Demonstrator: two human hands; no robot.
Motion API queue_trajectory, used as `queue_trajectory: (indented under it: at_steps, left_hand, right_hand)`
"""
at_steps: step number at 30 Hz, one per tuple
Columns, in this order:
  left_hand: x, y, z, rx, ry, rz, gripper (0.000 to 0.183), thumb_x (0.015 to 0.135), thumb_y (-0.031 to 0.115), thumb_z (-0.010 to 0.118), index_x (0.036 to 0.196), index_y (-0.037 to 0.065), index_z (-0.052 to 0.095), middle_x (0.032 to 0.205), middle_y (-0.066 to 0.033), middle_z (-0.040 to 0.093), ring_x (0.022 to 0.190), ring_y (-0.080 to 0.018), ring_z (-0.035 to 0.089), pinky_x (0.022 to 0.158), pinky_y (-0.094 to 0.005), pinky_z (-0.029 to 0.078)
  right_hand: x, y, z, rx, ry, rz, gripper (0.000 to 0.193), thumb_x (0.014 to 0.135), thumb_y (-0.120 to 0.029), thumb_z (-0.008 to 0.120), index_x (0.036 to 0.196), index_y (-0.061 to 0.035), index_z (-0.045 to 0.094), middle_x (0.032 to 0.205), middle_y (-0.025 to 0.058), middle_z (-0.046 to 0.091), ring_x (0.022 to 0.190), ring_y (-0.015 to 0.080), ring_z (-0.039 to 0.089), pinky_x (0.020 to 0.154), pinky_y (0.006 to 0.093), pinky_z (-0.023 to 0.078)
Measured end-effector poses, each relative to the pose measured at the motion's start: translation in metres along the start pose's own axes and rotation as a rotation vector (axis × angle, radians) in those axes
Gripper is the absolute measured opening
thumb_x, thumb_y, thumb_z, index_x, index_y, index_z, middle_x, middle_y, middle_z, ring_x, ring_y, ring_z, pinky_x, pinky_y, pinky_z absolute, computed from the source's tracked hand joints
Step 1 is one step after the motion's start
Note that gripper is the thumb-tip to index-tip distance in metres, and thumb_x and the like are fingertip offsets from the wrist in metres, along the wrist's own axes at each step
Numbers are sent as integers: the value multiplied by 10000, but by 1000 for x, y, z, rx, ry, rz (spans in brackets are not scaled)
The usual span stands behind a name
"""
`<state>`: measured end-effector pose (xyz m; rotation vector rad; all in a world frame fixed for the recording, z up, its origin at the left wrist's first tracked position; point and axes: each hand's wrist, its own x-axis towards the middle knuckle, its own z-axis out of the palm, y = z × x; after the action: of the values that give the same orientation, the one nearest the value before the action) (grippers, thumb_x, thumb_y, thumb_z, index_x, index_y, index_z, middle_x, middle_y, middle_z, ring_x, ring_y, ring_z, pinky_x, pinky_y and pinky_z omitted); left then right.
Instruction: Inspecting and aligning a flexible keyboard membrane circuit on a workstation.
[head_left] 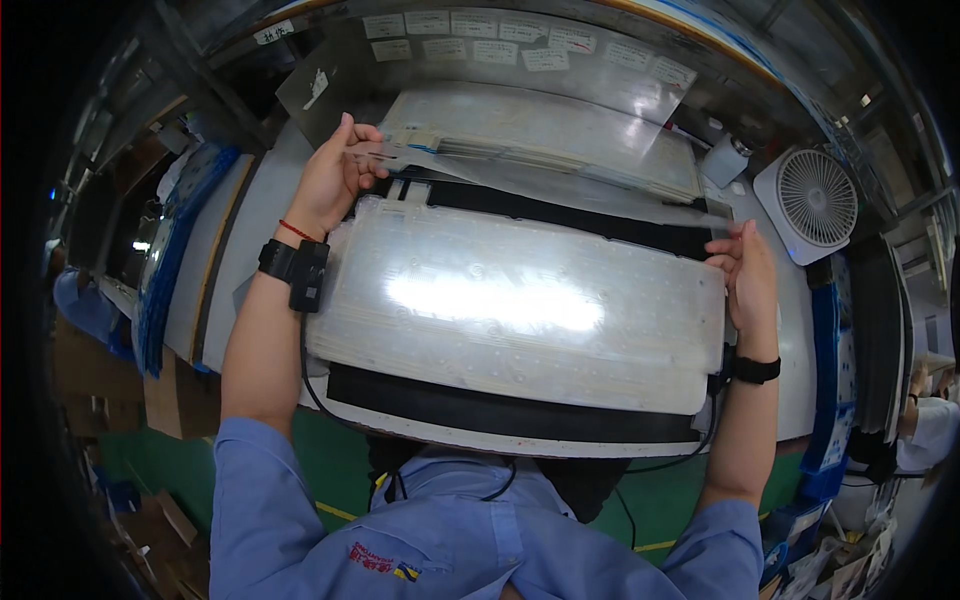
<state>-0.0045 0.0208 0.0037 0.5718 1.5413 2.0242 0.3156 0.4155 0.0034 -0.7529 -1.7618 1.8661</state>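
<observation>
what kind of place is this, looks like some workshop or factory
Most likely a factory assembly station. The left hand and right hand hold a clear plastic sheet over a workbench, stacks of trays stand at the side, and a small white fan sits at the bench corner.
</observation>
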Motion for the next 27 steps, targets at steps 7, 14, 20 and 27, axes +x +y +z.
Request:
queue_trajectory:
  at_steps: [7, 14, 20, 27]
  left_hand:
    - [-2, -1, 13, 83, 81, 2, 221, 970, 300, 470, 1005, 104, 567, 850, 3, 600, 751, -93, 582, 644, -193, 459]
    - [0, -4, -10, -23, -115, 88, 302, 938, 124, 445, 1217, 27, 508, 878, -24, 612, 773, -84, 582, 678, -198, 475]
    - [-3, 2, 18, -6, 118, -15, 348, 937, 87, 441, 1262, -16, 506, 991, -65, 643, 773, -106, 586, 707, -216, 491]
    - [1, 0, 4, 159, 32, 11, 310, 950, 104, 449, 1227, -7, 535, 1007, -68, 647, 766, -56, 569, 671, -182, 480]
  right_hand:
    - [0, 5, 4, -131, -77, -18, 506, 939, -192, 532, 1354, 16, 330, 898, 111, 632, 739, 138, 599, 696, 232, 476]
    - [-3, -4, -5, -37, -271, -89, 639, 821, -3, 557, 1388, 76, 273, 916, 74, 641, 821, 111, 596, 779, 210, 446]
    - [-17, -17, 16, 102, -351, -91, 453, 843, -50, 527, 1270, 70, 434, 982, 76, 641, 903, 128, 613, 815, 229, 458]
    - [0, 1, 5, 40, -216, -81, 283, 958, -105, 461, 1213, 13, 497, 1014, 77, 626, 938, 123, 591, 837, 234, 453]
